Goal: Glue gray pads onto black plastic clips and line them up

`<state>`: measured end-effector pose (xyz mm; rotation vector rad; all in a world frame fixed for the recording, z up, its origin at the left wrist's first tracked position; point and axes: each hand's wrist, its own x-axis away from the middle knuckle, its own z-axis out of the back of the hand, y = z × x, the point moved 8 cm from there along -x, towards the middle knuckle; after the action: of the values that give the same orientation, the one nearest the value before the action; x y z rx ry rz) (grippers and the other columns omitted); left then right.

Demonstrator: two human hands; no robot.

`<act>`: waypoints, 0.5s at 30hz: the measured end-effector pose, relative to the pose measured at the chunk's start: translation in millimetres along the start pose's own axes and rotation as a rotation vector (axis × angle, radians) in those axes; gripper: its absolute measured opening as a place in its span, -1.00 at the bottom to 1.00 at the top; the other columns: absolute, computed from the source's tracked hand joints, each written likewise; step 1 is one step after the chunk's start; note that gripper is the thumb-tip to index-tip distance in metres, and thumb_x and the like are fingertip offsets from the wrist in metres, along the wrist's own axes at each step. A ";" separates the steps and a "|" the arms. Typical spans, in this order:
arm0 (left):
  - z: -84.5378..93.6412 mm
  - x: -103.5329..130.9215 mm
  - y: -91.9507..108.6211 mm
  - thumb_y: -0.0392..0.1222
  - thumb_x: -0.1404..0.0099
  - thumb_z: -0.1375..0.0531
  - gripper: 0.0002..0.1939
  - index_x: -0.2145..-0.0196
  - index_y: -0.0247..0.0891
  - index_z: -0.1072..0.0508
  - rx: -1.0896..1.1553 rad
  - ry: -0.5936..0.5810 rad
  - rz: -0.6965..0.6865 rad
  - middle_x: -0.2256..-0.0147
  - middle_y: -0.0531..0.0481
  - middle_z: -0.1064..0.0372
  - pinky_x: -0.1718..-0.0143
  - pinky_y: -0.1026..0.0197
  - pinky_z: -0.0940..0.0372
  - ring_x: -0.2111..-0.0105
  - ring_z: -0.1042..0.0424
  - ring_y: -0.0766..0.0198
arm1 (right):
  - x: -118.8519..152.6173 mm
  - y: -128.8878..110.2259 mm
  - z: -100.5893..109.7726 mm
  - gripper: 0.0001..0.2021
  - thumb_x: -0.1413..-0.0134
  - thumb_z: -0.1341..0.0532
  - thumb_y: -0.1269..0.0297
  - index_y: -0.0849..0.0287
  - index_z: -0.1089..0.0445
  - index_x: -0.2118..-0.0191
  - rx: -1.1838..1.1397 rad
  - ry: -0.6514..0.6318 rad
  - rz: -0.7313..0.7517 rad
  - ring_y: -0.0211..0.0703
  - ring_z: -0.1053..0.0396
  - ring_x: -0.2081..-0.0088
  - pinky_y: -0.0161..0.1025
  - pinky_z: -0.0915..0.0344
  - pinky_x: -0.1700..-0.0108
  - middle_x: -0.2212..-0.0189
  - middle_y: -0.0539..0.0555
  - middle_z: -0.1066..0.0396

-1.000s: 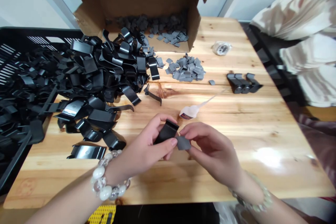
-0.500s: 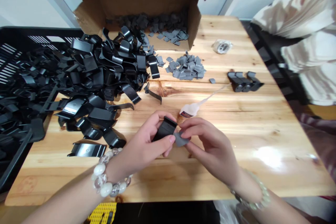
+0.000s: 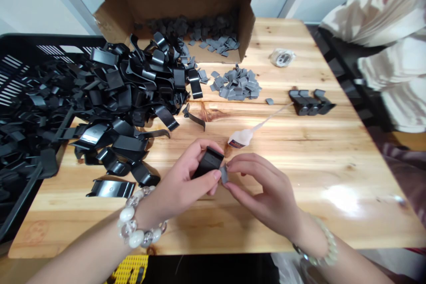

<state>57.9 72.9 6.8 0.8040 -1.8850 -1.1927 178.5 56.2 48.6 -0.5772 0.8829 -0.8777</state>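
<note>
My left hand point(image 3: 191, 168) is closed around a black plastic clip point(image 3: 210, 161), its hollow side facing up. Between the thumb and fingertips of my right hand point(image 3: 262, 184) is a small grey pad point(image 3: 224, 174), turned partly edge-on. The pad sits right beside the clip and my left thumb tip; whether it touches the clip I cannot tell. Just beyond my hands lies a small white glue bottle point(image 3: 242, 137) with a long thin nozzle pointing away to the right. A loose pile of grey pads point(image 3: 238, 85) lies further back.
Many black curved clips point(image 3: 146, 80) are heaped at left, spilling from a black crate point(image 3: 29, 44). Behind stands an open cardboard box point(image 3: 246, 35) holding grey pads. At right are a tape roll point(image 3: 282, 58) and several joined-looking black clips point(image 3: 311, 103) on the wooden table point(image 3: 333, 155).
My right hand has shifted slightly left and turned the grey pad from nearly flat to more edge-on beside the clip. My left hand has stayed almost still, holding the clip.
</note>
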 end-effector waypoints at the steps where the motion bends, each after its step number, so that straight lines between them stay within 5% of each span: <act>1: -0.6 -0.3 0.3 -0.27 -0.34 -0.14 -0.81 0.11 -0.13 -0.25 0.012 -0.011 -0.007 0.49 0.15 -0.28 0.46 0.37 -0.18 0.51 -0.27 0.43 | 0.0 -1.0 0.2 -0.72 -0.03 -0.27 0.48 0.09 -0.31 0.13 0.002 0.003 0.005 -0.21 -0.43 0.20 -0.24 -0.42 0.16 0.24 0.07 -0.45; 7: -3.7 -1.0 -0.6 -0.33 -0.36 -0.08 -0.80 0.08 -0.12 -0.26 0.021 -0.044 -0.008 0.39 0.11 -0.30 0.38 0.35 -0.25 0.44 -0.31 0.41 | 1.9 -4.7 2.4 -0.73 -0.07 -0.22 0.53 0.10 -0.32 0.12 0.054 0.040 0.017 -0.29 -0.43 0.33 -0.33 -0.41 0.26 0.33 0.00 -0.50; 15: -14.5 -1.2 -7.7 -0.38 -0.38 0.00 -0.69 -0.01 -0.07 -0.21 0.044 -0.134 0.020 0.24 0.06 -0.25 0.29 0.30 -0.27 0.34 -0.30 0.38 | 3.7 12.3 7.3 -0.79 -0.04 -0.22 0.54 0.12 -0.37 0.22 -0.004 0.074 -0.158 -0.38 -0.39 0.41 -0.41 -0.36 0.32 0.41 -0.06 -0.46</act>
<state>71.7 64.5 3.5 0.7424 -2.0292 -1.2230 190.9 60.2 41.7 -0.6279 0.9149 -1.0457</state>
